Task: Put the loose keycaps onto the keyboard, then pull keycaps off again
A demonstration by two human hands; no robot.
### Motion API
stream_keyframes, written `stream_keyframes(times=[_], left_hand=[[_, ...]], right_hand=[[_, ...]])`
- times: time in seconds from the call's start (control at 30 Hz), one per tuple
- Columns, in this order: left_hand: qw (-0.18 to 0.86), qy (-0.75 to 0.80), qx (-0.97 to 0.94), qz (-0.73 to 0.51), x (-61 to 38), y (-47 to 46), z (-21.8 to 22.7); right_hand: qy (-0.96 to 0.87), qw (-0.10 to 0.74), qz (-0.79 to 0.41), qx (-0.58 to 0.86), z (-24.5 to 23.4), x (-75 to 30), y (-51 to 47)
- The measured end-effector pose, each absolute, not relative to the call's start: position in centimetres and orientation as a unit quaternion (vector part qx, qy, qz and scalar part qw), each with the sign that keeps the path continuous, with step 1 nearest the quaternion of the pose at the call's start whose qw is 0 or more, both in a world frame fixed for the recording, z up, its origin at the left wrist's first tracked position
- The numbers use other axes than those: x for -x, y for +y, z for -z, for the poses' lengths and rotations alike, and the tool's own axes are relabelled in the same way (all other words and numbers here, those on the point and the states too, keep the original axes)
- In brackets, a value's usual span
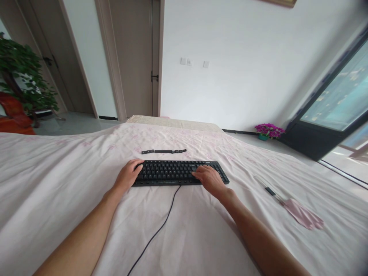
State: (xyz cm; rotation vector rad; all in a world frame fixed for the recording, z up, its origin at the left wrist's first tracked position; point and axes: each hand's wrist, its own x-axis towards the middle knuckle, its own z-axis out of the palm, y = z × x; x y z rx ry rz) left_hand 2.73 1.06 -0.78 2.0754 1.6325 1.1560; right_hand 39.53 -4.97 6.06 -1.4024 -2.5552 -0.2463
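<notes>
A black keyboard [166, 169] lies on the pale cloth, with a strip along its near edge where no keycaps sit. My left hand [130, 172] is closed around its left end, the thumb by the outer keys. Over the right part of the keys, my right hand [209, 175] is bent with thumb and fingers drawn together; whatever is between the fingertips is hidden. Just beyond the keyboard, a long spacebar keycap [163, 151] rests in a row with several small black keycaps [148, 151].
A black cable [161, 228] runs from the keyboard toward me. To the right on the floral cloth [235, 237] lie a thin tool with a black sleeve [270, 191] and a folded pink cloth [304, 214]. Farther off are a wall, doors and a potted flower [268, 131].
</notes>
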Motion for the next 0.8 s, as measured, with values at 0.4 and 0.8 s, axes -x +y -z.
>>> stream_keyframes(times=[0.4,0.8], left_hand=[[0.121,0.554,-0.722,-0.397,-2.5,1.3,1.3],[0.129,0.562,-0.71,-0.403,-2.9,1.0,0.8]], right_hand=[[-0.853,0.021,0.16,0.496,-6.0,-38.4,-6.6],[-0.86,-0.018,0.192,0.473,-5.9,-37.4,-6.8]])
